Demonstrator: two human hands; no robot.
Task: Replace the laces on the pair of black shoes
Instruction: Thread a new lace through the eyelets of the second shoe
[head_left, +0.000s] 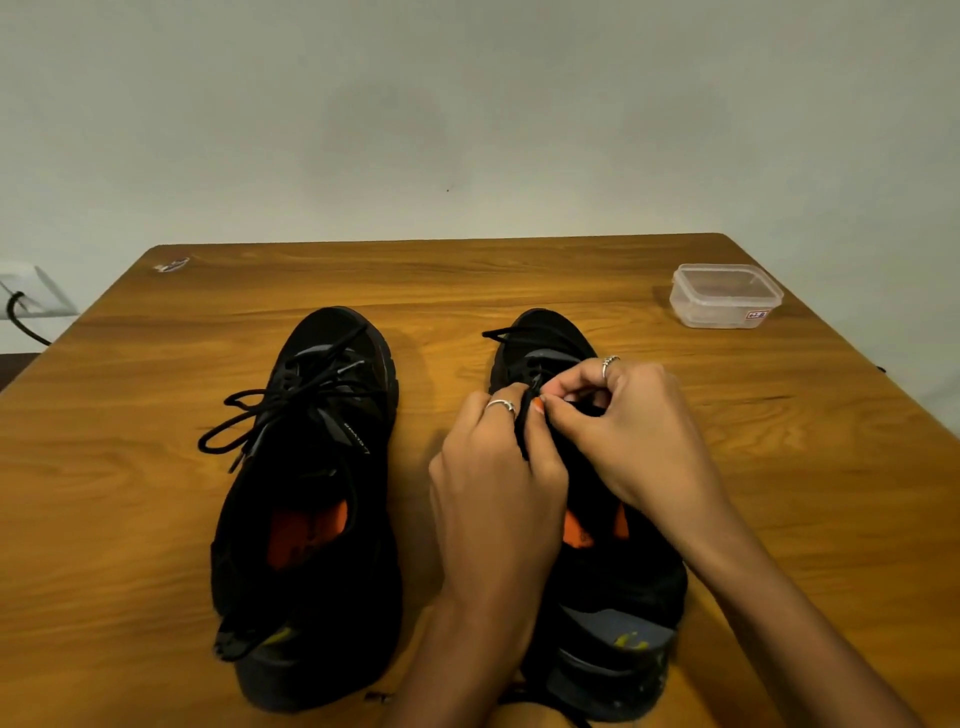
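Two black shoes with orange insoles stand side by side on the wooden table (519, 280), toes pointing away from me. The left shoe (311, 499) is laced, and its black lace (270, 410) lies in loose loops over the tongue and off to the left. Both hands work over the tongue of the right shoe (613, 587). My left hand (493, 499) pinches a black lace (524, 421) between thumb and forefinger. My right hand (618, 415) pinches the same lace close beside it. One lace end (498, 333) sticks out near that shoe's toe.
A clear plastic lidded box (724, 295) stands at the table's far right. A small sticker (171, 265) lies at the far left corner. A wall socket with a black cable (21, 312) is off the table's left side. A plain wall rises behind.
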